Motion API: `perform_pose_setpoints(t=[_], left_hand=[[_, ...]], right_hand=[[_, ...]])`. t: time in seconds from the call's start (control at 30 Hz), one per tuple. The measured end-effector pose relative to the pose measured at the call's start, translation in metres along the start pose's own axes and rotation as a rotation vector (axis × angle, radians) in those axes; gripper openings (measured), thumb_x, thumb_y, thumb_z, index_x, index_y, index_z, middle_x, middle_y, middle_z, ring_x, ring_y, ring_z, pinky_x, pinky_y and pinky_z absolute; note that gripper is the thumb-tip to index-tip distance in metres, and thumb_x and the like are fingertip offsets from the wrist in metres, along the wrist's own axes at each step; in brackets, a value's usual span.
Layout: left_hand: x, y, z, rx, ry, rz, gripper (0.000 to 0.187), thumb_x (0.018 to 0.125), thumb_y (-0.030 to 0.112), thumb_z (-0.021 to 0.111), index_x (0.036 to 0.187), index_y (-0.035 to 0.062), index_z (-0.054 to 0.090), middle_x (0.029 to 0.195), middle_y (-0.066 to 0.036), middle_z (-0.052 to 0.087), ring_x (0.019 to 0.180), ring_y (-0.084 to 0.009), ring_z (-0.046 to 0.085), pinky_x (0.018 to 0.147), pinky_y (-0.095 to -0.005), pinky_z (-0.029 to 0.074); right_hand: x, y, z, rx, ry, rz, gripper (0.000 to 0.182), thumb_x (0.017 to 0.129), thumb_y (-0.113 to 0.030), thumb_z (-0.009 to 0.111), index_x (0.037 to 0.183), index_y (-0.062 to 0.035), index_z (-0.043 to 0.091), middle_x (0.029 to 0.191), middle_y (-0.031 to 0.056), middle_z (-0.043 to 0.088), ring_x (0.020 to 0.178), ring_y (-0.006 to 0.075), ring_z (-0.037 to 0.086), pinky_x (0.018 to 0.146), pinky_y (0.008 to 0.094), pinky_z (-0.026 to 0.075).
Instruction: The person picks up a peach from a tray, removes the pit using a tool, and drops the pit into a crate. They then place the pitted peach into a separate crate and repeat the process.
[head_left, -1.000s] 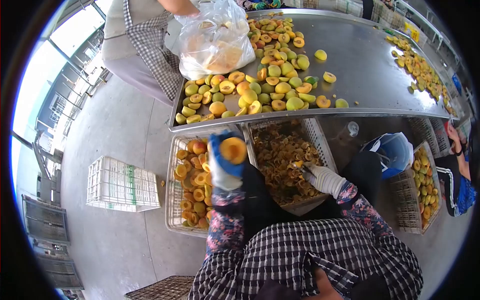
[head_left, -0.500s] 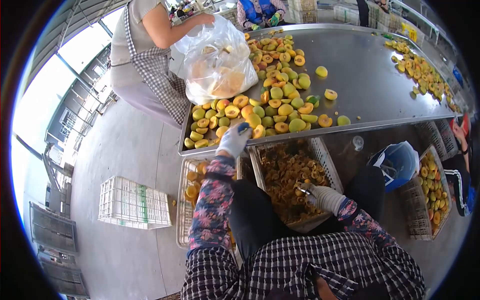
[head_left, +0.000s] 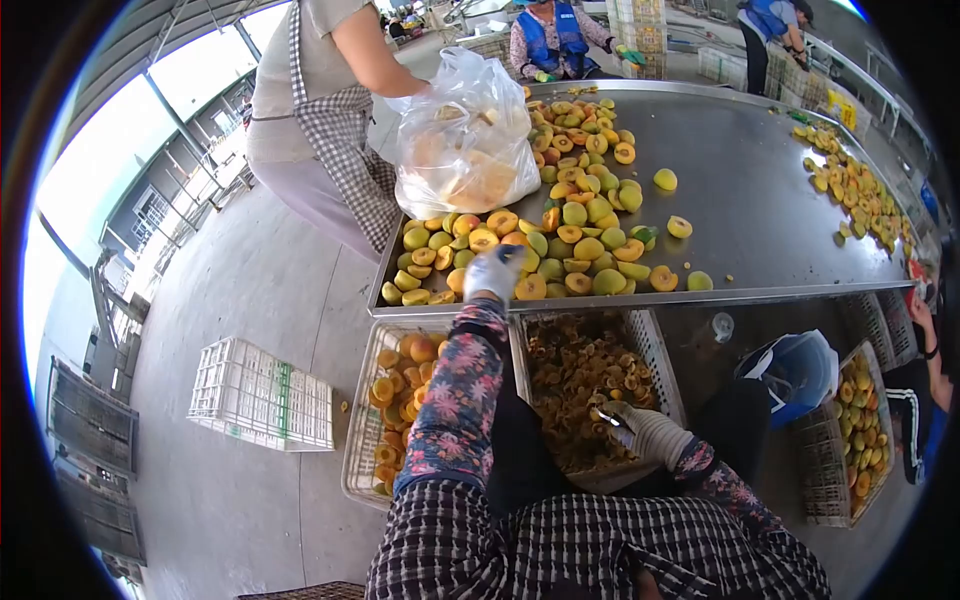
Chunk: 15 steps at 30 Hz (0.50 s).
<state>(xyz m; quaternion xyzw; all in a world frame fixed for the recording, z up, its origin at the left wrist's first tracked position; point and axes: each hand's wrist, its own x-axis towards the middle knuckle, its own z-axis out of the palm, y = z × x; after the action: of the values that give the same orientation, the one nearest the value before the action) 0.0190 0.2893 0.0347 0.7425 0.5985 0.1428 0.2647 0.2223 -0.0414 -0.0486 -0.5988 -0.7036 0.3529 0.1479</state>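
Note:
My left hand (head_left: 492,273), in a white glove with dark fingertips, reaches over the near edge of the metal table (head_left: 745,225), among whole and halved yellow-green peaches (head_left: 574,213). Its fingers are blurred, so their grip does not show. Lower down, my right hand (head_left: 652,436) wears a ribbed pale glove and is closed around a small shiny metal hand tool (head_left: 612,419). Beneath it stands a crate (head_left: 660,362) of brownish-orange fruit scraps (head_left: 585,370). A second crate (head_left: 358,440), left of my knees, holds orange peach halves (head_left: 398,378).
A person in a checked apron (head_left: 345,150) holds a clear plastic bag (head_left: 468,140) at the table's left corner. An upturned white crate (head_left: 262,395) lies on the floor at left. To the right are a blue bucket (head_left: 800,370) and a fruit-filled crate (head_left: 862,430). Other people work beyond the table.
The view has shifted, showing more of the left crate. My left hand remains over the fruit at the table edge. My right hand still holds the metal tool above the scraps.

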Motion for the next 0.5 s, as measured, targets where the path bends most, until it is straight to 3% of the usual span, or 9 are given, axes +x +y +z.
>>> perform_pose_setpoints(t=[0.1, 0.17, 0.23, 0.37, 0.4, 0.5], left_hand=[[0.036, -0.066, -0.004, 0.266, 0.246, -0.025, 0.066, 0.084, 0.056, 0.063, 0.139, 0.0211, 0.054, 0.130, -0.016, 0.061, 0.118, -0.0342, 0.059, 0.102, -0.0425, 0.046], [0.031, -0.088, 0.000, 0.480, 0.227, -0.177, 0.072, 0.083, 0.056, 0.064, 0.144, 0.0217, 0.049, 0.133, -0.014, 0.060, 0.120, -0.0319, 0.059, 0.104, -0.0423, 0.045], [0.039, -0.084, -0.009, 0.407, 0.034, -0.252, 0.079, 0.080, 0.055, 0.067, 0.147, 0.0211, 0.044, 0.138, -0.012, 0.057, 0.123, -0.0311, 0.057, 0.105, -0.0429, 0.045], [0.033, -0.076, -0.016, 0.192, 0.114, -0.204, 0.074, 0.074, 0.041, 0.078, 0.138, 0.0157, 0.052, 0.136, -0.016, 0.057, 0.122, -0.0298, 0.058, 0.104, -0.0410, 0.045], [0.034, -0.082, -0.007, 0.148, 0.318, -0.144, 0.070, 0.071, 0.035, 0.081, 0.131, 0.0127, 0.056, 0.123, -0.015, 0.064, 0.114, -0.0267, 0.062, 0.098, -0.0371, 0.049], [0.017, -0.066, -0.021, -0.427, 0.428, -0.015, 0.057, 0.079, 0.032, 0.077, 0.128, 0.0118, 0.058, 0.114, -0.010, 0.066, 0.106, -0.0226, 0.063, 0.090, -0.0365, 0.053]], right_hand=[[0.000, 0.015, 0.015, 0.000, 0.063, -0.074, 0.050, 0.095, -0.026, 0.057, 0.139, -0.0080, 0.043, 0.090, 0.0245, 0.066, 0.084, 0.0436, 0.064, 0.073, 0.0490, 0.049], [0.000, 0.006, 0.006, 0.026, 0.072, -0.065, 0.052, 0.094, -0.028, 0.058, 0.139, -0.0059, 0.044, 0.089, 0.0257, 0.066, 0.083, 0.0442, 0.064, 0.074, 0.0486, 0.049], [0.000, -0.012, -0.007, -0.011, -0.005, 0.073, 0.056, 0.094, -0.032, 0.058, 0.140, -0.0038, 0.043, 0.091, 0.0279, 0.066, 0.086, 0.0448, 0.064, 0.076, 0.0485, 0.050], [0.005, -0.008, -0.005, -0.046, -0.056, 0.109, 0.061, 0.094, -0.036, 0.058, 0.142, -0.0020, 0.040, 0.094, 0.0299, 0.066, 0.089, 0.0448, 0.065, 0.078, 0.0491, 0.050], [0.008, -0.011, -0.008, -0.060, -0.067, 0.132, 0.061, 0.095, -0.037, 0.058, 0.141, -0.0017, 0.040, 0.095, 0.0302, 0.066, 0.090, 0.0448, 0.065, 0.079, 0.0492, 0.051], [0.008, -0.008, 0.001, -0.051, -0.009, 0.080, 0.057, 0.096, -0.038, 0.057, 0.138, -0.0020, 0.043, 0.092, 0.0283, 0.066, 0.089, 0.0446, 0.065, 0.078, 0.0488, 0.051]])
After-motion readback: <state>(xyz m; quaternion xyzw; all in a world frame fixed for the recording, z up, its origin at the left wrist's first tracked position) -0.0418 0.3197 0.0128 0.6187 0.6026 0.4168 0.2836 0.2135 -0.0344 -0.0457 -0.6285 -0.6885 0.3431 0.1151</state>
